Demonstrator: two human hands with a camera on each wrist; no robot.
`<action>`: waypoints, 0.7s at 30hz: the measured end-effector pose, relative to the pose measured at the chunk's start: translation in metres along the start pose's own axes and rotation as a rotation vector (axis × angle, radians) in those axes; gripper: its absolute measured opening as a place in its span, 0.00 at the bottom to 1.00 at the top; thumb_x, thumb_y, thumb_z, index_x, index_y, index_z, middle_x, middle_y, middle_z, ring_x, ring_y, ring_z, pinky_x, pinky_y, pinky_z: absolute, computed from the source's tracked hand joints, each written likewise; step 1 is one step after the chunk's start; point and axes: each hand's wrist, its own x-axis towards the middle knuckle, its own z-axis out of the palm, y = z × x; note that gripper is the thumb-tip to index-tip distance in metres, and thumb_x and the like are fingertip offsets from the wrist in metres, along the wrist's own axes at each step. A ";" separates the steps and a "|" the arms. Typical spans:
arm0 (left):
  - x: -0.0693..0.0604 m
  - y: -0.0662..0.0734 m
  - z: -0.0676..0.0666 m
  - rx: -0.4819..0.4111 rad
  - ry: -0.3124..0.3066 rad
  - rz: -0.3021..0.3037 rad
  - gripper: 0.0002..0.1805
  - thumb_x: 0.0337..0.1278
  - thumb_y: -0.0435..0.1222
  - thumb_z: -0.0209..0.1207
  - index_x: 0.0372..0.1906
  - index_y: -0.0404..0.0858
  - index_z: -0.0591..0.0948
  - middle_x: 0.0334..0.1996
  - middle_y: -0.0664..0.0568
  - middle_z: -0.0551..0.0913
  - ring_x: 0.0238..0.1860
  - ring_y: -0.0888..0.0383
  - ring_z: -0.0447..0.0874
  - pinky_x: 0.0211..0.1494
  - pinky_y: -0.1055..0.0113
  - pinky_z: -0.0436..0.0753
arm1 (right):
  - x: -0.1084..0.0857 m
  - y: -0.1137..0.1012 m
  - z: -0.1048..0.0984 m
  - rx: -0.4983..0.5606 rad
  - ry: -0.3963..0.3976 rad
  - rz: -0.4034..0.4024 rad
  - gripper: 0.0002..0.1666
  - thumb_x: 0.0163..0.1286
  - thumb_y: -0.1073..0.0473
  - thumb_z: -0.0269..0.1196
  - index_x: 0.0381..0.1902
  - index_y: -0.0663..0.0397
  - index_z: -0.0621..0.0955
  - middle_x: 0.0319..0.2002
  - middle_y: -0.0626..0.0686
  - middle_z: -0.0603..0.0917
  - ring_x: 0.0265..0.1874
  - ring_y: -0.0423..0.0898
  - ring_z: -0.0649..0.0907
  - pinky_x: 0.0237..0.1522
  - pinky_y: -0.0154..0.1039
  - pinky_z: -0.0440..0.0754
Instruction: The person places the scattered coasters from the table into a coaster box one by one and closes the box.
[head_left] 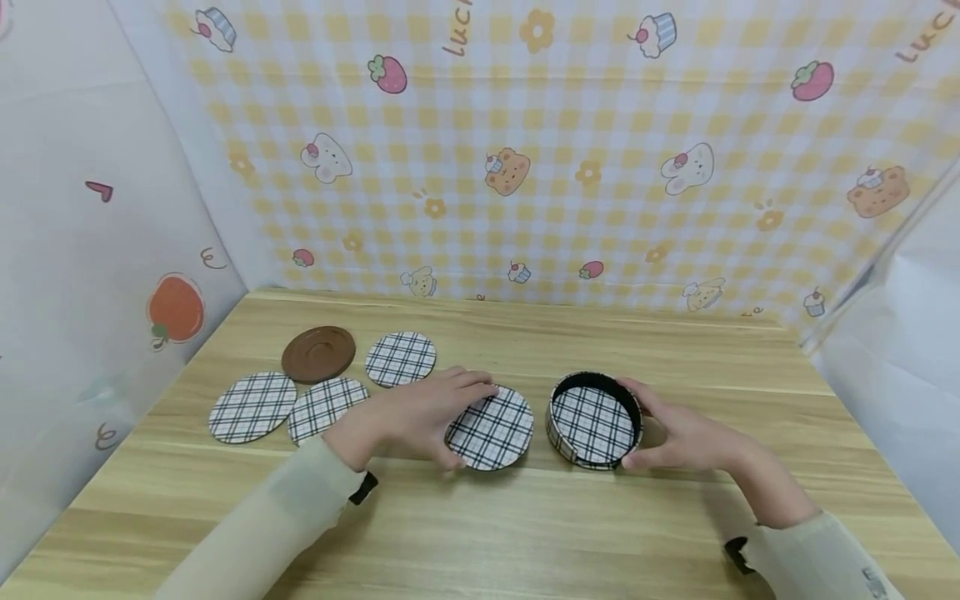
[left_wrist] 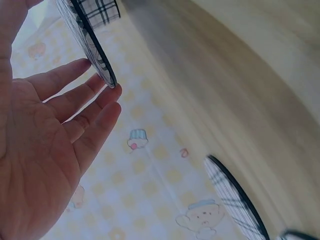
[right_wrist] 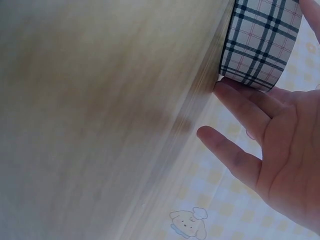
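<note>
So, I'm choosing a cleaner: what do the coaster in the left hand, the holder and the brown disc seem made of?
Coaster: perhaps matte faux leather over board; thin, flat, dark-edged, with printed-looking plaid.
Holder: likely similar plaid-covered board, matte; its wall looks stiff.
Brown disc: perhaps wood or plastic, can't tell which; uniform colour, low sheen, concentric rings.

On the table (head_left: 525, 542), the holder (head_left: 559, 442) stood right of the held coaster (head_left: 492, 429); farther left lay three coasters (head_left: 253, 407), with a disc (head_left: 318, 354) behind two.
</note>
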 end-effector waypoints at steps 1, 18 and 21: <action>0.003 0.001 0.000 0.002 -0.006 0.007 0.57 0.40 0.53 0.72 0.77 0.40 0.60 0.77 0.45 0.59 0.77 0.48 0.56 0.79 0.53 0.59 | 0.000 0.000 0.000 0.003 0.000 0.004 0.66 0.57 0.40 0.73 0.78 0.59 0.48 0.70 0.72 0.66 0.68 0.72 0.67 0.63 0.74 0.65; 0.059 0.018 -0.011 0.044 -0.019 0.167 0.56 0.43 0.54 0.71 0.76 0.36 0.59 0.75 0.45 0.62 0.74 0.50 0.61 0.78 0.60 0.62 | -0.003 -0.007 -0.004 -0.028 0.005 0.020 0.65 0.58 0.40 0.72 0.78 0.58 0.48 0.69 0.69 0.69 0.68 0.69 0.69 0.63 0.70 0.68; 0.066 0.022 -0.012 0.044 -0.014 0.173 0.56 0.44 0.54 0.71 0.76 0.37 0.59 0.75 0.46 0.62 0.73 0.52 0.61 0.78 0.61 0.62 | -0.003 -0.007 -0.004 -0.031 0.002 0.022 0.65 0.58 0.39 0.72 0.78 0.58 0.48 0.69 0.69 0.69 0.68 0.70 0.69 0.63 0.71 0.68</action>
